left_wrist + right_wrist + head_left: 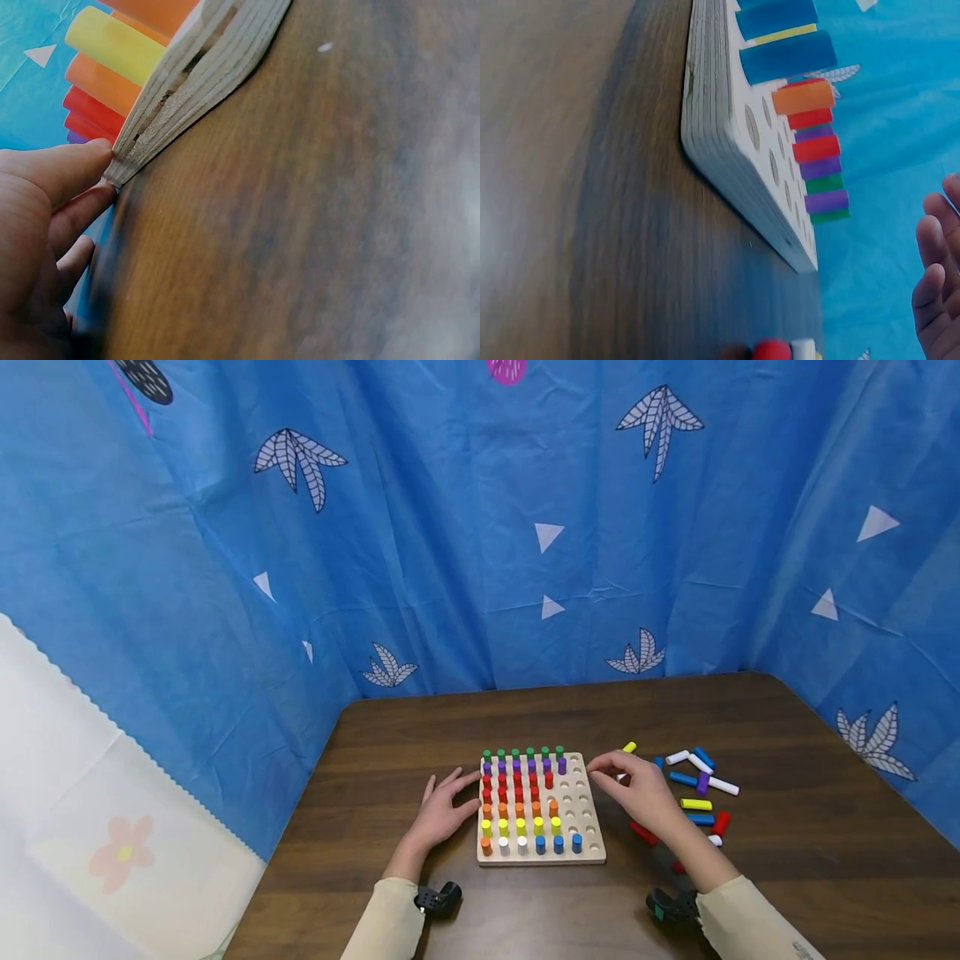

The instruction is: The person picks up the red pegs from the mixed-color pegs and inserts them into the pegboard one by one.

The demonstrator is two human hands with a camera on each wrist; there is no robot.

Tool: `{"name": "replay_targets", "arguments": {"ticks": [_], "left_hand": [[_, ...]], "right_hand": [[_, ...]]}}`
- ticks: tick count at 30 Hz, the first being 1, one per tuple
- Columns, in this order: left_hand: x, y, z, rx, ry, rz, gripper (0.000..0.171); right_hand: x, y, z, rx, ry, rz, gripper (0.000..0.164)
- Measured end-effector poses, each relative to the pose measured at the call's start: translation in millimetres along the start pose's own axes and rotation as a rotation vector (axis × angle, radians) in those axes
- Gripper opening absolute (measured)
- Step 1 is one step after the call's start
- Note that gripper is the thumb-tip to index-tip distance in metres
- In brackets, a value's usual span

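Note:
A pale wooden pegboard (583,818) lies on the table, its rows filled with green, purple, red, orange, yellow, white and blue pegs; holes at the right side are bare. Against its left edge my left hand (441,814) rests with fingers spread; in the left wrist view the thumb (79,161) and a finger touch the board's edge. My right hand (637,785) hovers beside the back right edge, its index finger and thumb held close, with no peg showing between them. In the right wrist view only some fingers (934,240) appear, loosely bent; the thumb is out of sight.
Loose pegs lie scattered right of the board, among them a yellow peg (696,805), a white peg (723,787), a purple peg (702,783) and a red peg (722,822). Blue curtains (480,527) hang behind the brown table (420,727).

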State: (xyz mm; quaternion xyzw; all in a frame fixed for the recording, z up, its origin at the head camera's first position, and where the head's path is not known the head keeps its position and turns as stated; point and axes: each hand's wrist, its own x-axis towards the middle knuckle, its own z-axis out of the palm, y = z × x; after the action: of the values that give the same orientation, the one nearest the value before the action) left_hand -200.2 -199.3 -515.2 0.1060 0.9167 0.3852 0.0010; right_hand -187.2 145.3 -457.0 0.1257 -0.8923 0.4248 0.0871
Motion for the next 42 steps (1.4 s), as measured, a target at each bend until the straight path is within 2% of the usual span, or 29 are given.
{"name": "replay_targets", "arguments": {"ticks": [6,14,27,34,42], "left_hand": [[1.5,0.3,-1.2,0.01,0.0,-0.012,0.049],[0.3,-1.9,0.2,0.013,-0.007,-0.012,0.049],[2.0,-2.9,2.0,0.021,-0.009,-0.002,0.048],[2.5,-3.5,1.2,0.023,-0.005,-0.013,0.049],[2.5,-4.5,2.0,0.019,-0.005,-0.019,0.049]], "right_hand": [[-8.4,5.3,-15.9,-0.04,0.054,-0.045,0.011],[-23.8,13.0,-33.3,-0.033,0.086,-0.005,0.013],[-59.5,38.1,-54.9,-0.04,0.18,-0.017,0.012],[-70.4,42.9,-62.9,-0.046,0.213,0.041,0.014],[-79.6,57.3,-72.9,-0.09,0.278,0.046,0.02]]}}
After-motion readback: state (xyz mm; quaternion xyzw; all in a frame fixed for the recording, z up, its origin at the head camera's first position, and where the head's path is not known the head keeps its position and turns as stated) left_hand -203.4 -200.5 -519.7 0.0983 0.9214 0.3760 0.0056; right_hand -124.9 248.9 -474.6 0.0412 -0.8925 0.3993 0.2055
